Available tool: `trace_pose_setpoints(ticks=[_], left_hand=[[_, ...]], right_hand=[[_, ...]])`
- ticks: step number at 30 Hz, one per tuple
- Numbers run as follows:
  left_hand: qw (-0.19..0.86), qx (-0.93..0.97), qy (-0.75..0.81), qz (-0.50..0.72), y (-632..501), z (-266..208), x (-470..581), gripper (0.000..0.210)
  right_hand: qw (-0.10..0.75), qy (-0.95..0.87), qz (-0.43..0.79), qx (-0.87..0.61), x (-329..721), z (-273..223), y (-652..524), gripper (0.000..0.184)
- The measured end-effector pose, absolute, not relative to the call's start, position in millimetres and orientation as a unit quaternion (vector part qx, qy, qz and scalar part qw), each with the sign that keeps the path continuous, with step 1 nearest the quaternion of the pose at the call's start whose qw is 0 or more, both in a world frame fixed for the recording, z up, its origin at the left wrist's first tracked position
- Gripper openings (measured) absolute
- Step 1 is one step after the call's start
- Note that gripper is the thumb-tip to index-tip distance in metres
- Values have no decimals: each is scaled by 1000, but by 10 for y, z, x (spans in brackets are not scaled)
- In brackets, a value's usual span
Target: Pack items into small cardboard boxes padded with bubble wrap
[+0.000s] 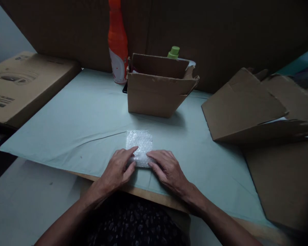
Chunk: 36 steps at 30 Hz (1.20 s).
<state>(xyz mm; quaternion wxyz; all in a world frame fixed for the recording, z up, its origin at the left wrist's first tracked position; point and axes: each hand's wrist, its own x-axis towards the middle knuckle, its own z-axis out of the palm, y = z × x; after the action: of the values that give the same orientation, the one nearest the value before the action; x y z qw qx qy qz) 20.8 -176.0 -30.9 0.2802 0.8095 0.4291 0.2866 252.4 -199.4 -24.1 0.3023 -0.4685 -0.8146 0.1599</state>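
A small sheet of clear bubble wrap (140, 140) lies on the pale green cloth near the table's front edge. Its near end is a thicker fold or roll, lying between my two hands. My left hand (120, 165) pinches the left end of that fold, with the index finger reaching over the sheet. At the right end, the thumb and fingers of my right hand (166, 167) grip the same fold. Whether anything lies inside the fold cannot be seen.
An open cardboard box (154, 94) stands beyond the bubble wrap. Behind it are an orange bottle (118, 44), a green-capped container (174, 52) and a dark flat object's edge (125, 89). Larger open cartons (246, 102) crowd the right; a flat printed carton (23, 82) lies left.
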Motion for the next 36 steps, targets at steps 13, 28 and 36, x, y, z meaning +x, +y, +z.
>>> trace_pose_setpoints(ticks=[13,28,36], left_hand=[[214,785,478,332,-1725,-355,187,43],[722,201,451,485,-2022,-203,537,73],[717,192,454,493,-1886,-272,680,72]], right_hand=[[210,-871,104,-432,2407,-210,-1789,23],[251,-642,528,-496,2448,-107,-1620,26],[332,-655,395,-552,2571,-141,-1673,45]])
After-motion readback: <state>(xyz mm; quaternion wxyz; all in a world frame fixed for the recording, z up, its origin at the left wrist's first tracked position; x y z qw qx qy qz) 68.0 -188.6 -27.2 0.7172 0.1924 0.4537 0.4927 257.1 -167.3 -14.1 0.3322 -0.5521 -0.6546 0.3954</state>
